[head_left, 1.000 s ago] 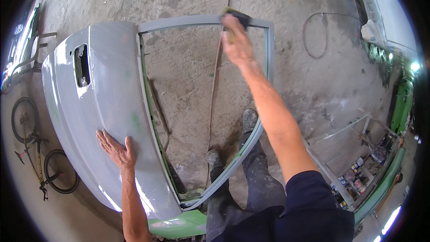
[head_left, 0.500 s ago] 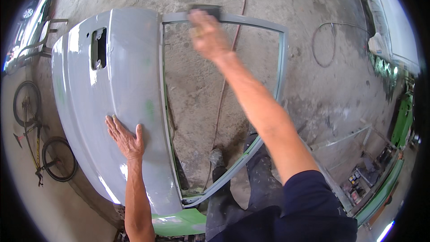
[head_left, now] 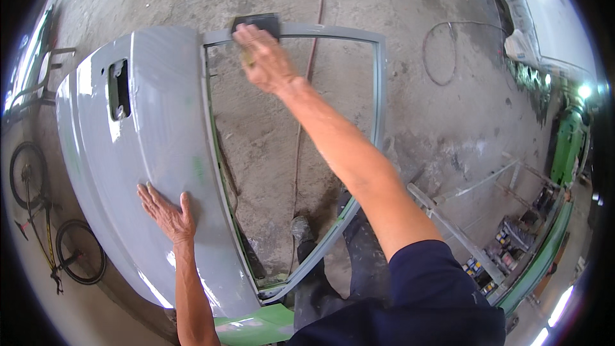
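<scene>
A grey-primed car door [head_left: 170, 109] lies in front of me, with its window frame [head_left: 346, 33] to the right. My right hand [head_left: 269, 64] reaches across the opening and grips a black sanding block [head_left: 261, 24]. The block rests on the far rail of that frame, near the corner where it meets the panel; the hand is slightly blurred. Flat on the panel, nearer to me, lies my left hand [head_left: 170, 216], fingers and thumb spread and holding nothing. A handle cutout [head_left: 119, 90] shows farther up the panel.
A red hose [head_left: 312, 61] runs over the concrete floor beneath the opening. At the left a bicycle [head_left: 48, 230] stands by the wall. Metal stand rails [head_left: 458, 234] and a shelf of cans and tools [head_left: 512, 237] are at the right. A green panel [head_left: 256, 327] shows below the door.
My right hand has slid the sanding block a little left along the far rail. My left hand stays spread on the panel. The whole view has shifted slightly.
</scene>
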`<action>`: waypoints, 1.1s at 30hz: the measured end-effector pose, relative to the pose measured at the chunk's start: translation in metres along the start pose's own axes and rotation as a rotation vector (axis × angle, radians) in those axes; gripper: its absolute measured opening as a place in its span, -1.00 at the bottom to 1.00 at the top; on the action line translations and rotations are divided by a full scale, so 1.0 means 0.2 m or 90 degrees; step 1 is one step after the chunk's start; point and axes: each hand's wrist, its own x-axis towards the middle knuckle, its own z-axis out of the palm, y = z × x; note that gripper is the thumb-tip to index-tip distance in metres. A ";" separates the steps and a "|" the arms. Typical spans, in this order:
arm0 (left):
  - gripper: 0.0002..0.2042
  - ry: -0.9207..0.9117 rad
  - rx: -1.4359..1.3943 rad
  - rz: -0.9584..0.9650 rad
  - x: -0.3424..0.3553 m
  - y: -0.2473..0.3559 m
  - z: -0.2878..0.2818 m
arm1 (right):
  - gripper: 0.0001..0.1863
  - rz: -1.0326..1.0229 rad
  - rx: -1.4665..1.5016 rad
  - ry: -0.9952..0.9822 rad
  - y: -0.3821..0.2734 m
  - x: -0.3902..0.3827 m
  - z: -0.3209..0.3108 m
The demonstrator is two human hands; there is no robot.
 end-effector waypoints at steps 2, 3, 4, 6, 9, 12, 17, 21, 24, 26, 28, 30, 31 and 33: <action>-0.02 -0.011 0.005 -0.010 0.00 0.00 0.01 | -0.46 0.097 0.022 0.004 0.27 -0.17 -0.11; -0.02 -0.013 0.006 -0.014 -0.01 -0.01 0.01 | -0.47 0.184 0.035 -0.022 0.38 -0.25 -0.16; -0.02 -0.011 0.009 -0.011 -0.01 -0.01 0.01 | -0.47 0.197 0.026 0.030 0.47 -0.31 -0.21; -0.03 0.001 0.006 -0.002 -0.01 -0.01 0.02 | -0.44 0.304 0.016 -0.021 0.59 -0.36 -0.30; -0.03 -0.006 0.002 -0.015 -0.01 -0.01 0.02 | -0.38 0.480 -0.108 0.002 0.48 -0.25 -0.30; -0.03 -0.011 0.009 -0.016 -0.01 -0.01 0.01 | -0.30 0.456 0.028 0.050 0.12 -0.04 -0.13; -0.05 0.010 -0.001 0.018 0.00 0.00 0.00 | -0.30 0.083 0.066 -0.039 0.10 -0.04 -0.07; -0.04 0.010 0.015 0.020 0.00 -0.02 0.02 | -0.39 0.254 0.034 -0.025 0.65 -0.40 -0.31; -0.06 0.010 0.015 0.017 0.00 -0.03 0.03 | -0.26 0.412 -0.066 -0.117 1.01 -0.49 -0.41; -0.06 0.012 0.011 0.021 0.00 -0.02 0.02 | -0.24 0.472 -0.038 -0.105 1.13 -0.52 -0.46; -0.07 0.019 -0.007 0.027 0.00 -0.02 0.02 | -0.23 0.482 -0.037 -0.075 1.13 -0.57 -0.48; -0.09 0.021 0.010 0.041 0.00 0.00 0.01 | -0.24 0.453 -0.096 -0.124 1.04 -0.71 -0.52; -0.10 0.029 0.009 0.044 0.00 0.00 0.01 | -0.24 0.446 -0.088 -0.157 0.97 -0.80 -0.55; -0.11 0.023 0.016 0.035 0.01 0.01 0.01 | -0.25 0.445 -0.074 -0.137 0.92 -0.88 -0.59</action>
